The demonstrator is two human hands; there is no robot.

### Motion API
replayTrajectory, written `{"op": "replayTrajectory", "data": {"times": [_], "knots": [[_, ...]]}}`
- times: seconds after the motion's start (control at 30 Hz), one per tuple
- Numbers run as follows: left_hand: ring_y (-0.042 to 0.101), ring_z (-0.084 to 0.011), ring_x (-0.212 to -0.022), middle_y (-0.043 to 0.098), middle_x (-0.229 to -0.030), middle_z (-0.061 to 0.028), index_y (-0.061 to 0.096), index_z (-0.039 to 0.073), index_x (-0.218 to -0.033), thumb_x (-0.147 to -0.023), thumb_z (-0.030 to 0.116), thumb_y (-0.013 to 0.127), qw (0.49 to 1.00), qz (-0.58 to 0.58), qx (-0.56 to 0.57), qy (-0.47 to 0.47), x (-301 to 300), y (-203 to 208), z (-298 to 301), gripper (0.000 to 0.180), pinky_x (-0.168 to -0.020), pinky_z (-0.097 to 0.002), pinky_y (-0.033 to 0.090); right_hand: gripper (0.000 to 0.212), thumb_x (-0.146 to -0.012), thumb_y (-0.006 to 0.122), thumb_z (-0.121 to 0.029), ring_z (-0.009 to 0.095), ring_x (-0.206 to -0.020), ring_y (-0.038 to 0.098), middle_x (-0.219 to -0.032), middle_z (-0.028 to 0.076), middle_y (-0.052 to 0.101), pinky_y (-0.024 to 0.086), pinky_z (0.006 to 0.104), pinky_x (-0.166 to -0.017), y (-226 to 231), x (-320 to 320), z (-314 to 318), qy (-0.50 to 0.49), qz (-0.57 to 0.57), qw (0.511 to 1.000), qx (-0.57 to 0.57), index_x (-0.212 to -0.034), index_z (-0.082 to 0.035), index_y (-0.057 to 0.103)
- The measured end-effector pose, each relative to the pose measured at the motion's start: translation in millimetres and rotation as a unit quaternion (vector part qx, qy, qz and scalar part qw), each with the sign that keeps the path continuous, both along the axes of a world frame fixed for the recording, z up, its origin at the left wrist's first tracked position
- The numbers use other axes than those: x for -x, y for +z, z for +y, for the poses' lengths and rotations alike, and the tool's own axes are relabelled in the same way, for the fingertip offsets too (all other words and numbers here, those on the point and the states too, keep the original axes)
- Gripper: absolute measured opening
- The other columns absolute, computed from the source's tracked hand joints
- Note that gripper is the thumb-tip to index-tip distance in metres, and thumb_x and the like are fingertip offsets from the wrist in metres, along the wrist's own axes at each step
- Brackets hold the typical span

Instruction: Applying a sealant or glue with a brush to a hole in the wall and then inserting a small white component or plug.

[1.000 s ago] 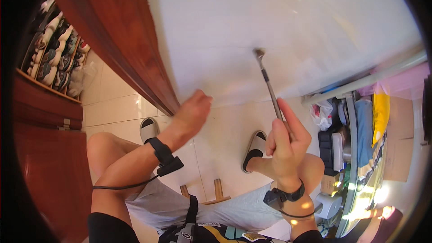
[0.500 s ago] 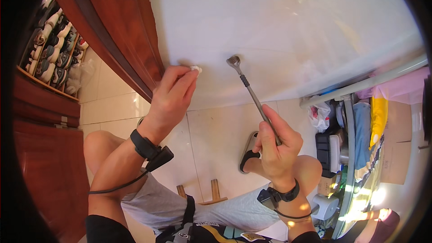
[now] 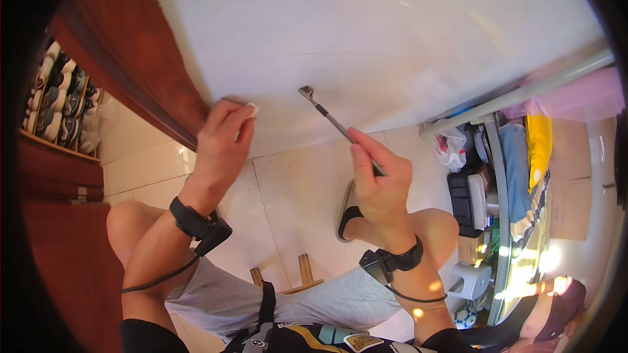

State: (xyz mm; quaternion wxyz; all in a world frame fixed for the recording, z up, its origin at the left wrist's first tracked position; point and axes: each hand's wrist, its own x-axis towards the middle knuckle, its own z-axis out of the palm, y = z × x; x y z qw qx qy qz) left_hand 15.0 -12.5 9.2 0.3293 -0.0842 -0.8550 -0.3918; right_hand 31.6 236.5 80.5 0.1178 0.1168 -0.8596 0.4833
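Note:
My left hand (image 3: 222, 138) is closed in a pinch on a small white wad (image 3: 253, 110), perhaps tissue, close to the white wall (image 3: 366, 39) beside the dark red wooden door frame (image 3: 140, 46). In my right hand (image 3: 381, 183) is a thin, long-handled tool (image 3: 332, 121) with a dark sleeve and a small flared metal head like a scraper. Its head points up and left at the wall; I cannot tell whether it touches. My fingers wrap the lower handle, hiding its end.
Shelves of shoes (image 3: 62, 101) stand beyond the door frame at left. A metal rack (image 3: 500, 189) at right holds folded cloths, a bag and boxes. A wooden stool (image 3: 307, 271) is between my legs. Another person's arm (image 3: 538, 317) shows at lower right.
Both hands appear further left in the picture, as the view has shifted too. The tool's head has turned and sits nearer the left hand's height. Both hands keep their hold.

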Motion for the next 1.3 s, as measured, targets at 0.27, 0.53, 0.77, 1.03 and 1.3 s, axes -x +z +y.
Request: {"op": "replayTrajectory", "data": {"times": [0.27, 0.53, 0.77, 1.03, 1.3], "knots": [[0.065, -0.0178, -0.074, 0.063, -0.093, -0.0074, 0.071, 0.000, -0.102, -0.083, -0.007, 0.072, 0.999, -0.033, 0.017, 0.002, 2.4, -8.7, 4.4, 0.020, -0.060, -0.0279, 0.054, 0.024, -0.089, 0.068, 0.001, 0.018, -0.048, 0.052, -0.063, 0.012, 0.060, 0.042, 0.0286, -0.050, -5.3, 3.7, 2.7, -0.004, 0.071, 0.997, -0.021, -0.112, 0.001, 0.072], [0.066, -0.0198, -0.074, 0.063, -0.094, -0.0091, 0.070, 0.000, -0.103, -0.083, -0.008, 0.071, 0.999, -0.047, 0.005, -0.008, -1.9, -5.8, 6.8, 0.021, -0.062, -0.0284, 0.056, 0.019, -0.090, 0.068, -0.001, 0.028, -0.052, 0.058, -0.068, 0.017, 0.063, 0.047, 0.0329, -0.053, 14.7, -2.5, 14.3, -0.088, 0.068, 0.994, -0.019, -0.109, 0.001, 0.072], [0.064, -0.0226, -0.072, 0.061, -0.093, -0.0097, 0.069, -0.001, -0.101, -0.084, -0.007, 0.070, 0.999, -0.050, 0.002, -0.020, -4.3, -9.3, 6.8, 0.018, -0.061, -0.0311, 0.054, 0.022, -0.093, 0.066, -0.003, 0.011, -0.050, 0.052, -0.061, 0.008, 0.056, 0.043, 0.0280, -0.050, 21.1, 1.1, 20.4, -0.092, 0.159, 0.978, -0.097, -0.114, 0.001, 0.072], [0.065, -0.0230, -0.075, 0.062, -0.094, -0.0103, 0.069, -0.002, -0.101, -0.083, -0.008, 0.071, 0.995, -0.087, 0.020, -0.042, -3.8, -9.1, 2.8, 0.019, -0.064, -0.0310, 0.056, 0.024, -0.101, 0.061, -0.010, 0.010, -0.060, 0.066, -0.075, 0.007, 0.072, 0.047, 0.0210, -0.049, 14.4, 16.6, 45.1, -0.025, -0.081, 0.995, 0.047, -0.121, 0.000, 0.070], [0.066, -0.0238, -0.076, 0.061, -0.094, -0.0112, 0.068, -0.001, -0.101, -0.083, -0.009, 0.070, 0.992, -0.106, 0.017, -0.058, -2.7, -7.6, 4.5, 0.019, -0.063, -0.0310, 0.056, 0.027, -0.100, 0.054, -0.002, 0.019, -0.085, 0.075, -0.100, 0.015, 0.075, 0.058, 0.0267, -0.062, 15.2, 28.8, 62.6, -0.106, -0.080, 0.985, 0.106, -0.122, 0.002, 0.068]]}}
